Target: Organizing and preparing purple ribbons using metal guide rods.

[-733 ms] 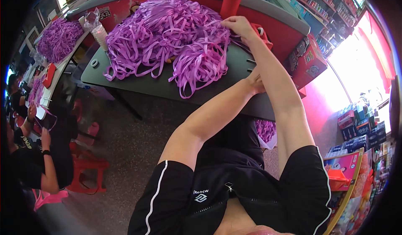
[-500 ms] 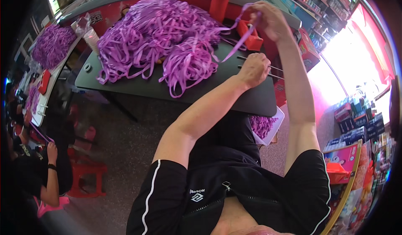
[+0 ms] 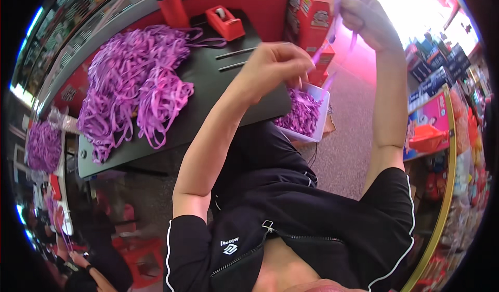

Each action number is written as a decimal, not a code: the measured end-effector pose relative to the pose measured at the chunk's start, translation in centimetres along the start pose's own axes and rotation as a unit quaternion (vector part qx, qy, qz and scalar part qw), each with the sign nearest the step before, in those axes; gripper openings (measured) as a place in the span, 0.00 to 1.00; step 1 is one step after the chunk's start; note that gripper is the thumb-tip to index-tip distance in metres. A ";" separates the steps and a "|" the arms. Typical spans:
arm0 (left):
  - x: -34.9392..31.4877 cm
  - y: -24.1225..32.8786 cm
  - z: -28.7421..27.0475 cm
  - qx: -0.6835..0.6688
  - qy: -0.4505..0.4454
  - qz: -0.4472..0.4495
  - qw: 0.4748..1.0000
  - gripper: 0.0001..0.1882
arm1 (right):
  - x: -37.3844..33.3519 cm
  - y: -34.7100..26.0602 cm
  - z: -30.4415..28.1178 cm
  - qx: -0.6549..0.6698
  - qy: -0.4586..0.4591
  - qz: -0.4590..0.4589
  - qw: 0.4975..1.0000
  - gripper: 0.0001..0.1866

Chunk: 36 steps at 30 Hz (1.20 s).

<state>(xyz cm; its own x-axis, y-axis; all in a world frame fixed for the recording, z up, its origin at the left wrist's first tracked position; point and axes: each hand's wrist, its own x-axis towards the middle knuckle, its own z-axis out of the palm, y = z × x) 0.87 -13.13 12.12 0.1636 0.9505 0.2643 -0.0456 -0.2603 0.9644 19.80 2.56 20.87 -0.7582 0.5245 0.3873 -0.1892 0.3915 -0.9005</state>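
A purple ribbon strap point(image 3: 331, 40) runs between my two raised hands, its loose end hanging over a white bin. My right hand point(image 3: 370, 19), the higher one, is closed around its upper part. My left hand point(image 3: 275, 68) pinches the lower part near the table's right end. Beside my left hand, two thin metal rods point(image 3: 232, 67) stick out over the dark table point(image 3: 208, 92). A large heap of purple ribbon straps point(image 3: 130, 79) covers the table's left part. Below my hands, the white bin point(image 3: 316, 135) holds more purple straps point(image 3: 301, 114).
A red tape dispenser point(image 3: 225, 23) and a red tumbler with a dark lid point(image 3: 173, 7) stand at the table's back. Red boxes point(image 3: 310, 19) are stacked beyond its right end. At the lower left, another person point(image 3: 86, 258) handles a strap. Goods fill a rack point(image 3: 449, 188) at right.
The view has turned rightward. My right hand has carried the strap away from the table to the right. My left hand has left the rods and now pinches the strap.
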 end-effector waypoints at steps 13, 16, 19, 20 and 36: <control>8.8 -3.5 0.1 -0.074 -0.032 -0.045 0.996 0.13 | -5.1 2.7 -5.8 -0.119 0.037 0.026 0.992 0.14; 10.9 -3.9 -1.4 -0.050 -0.045 -0.028 0.997 0.11 | -5.8 3.2 -4.4 -0.204 0.052 0.060 0.976 0.22; 11.8 -3.9 -2.7 0.042 -0.051 -0.031 0.997 0.10 | -3.6 7.0 -1.7 -0.165 0.063 0.019 0.984 0.24; 12.6 -4.4 -2.9 0.079 -0.057 -0.022 0.995 0.09 | -3.1 8.2 -1.2 -0.109 0.057 0.073 0.990 0.22; 19.3 -11.6 -6.6 0.060 -0.132 -0.111 0.983 0.09 | -3.8 19.5 -2.3 0.091 0.241 0.196 0.946 0.12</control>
<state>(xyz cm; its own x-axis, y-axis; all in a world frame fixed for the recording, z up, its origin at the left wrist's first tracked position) -1.93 9.35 6.06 0.4065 0.9133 0.0239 0.1339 -0.0854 0.9873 20.48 9.92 2.32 -0.4280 0.9035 0.0221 -0.0898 -0.0182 -0.9958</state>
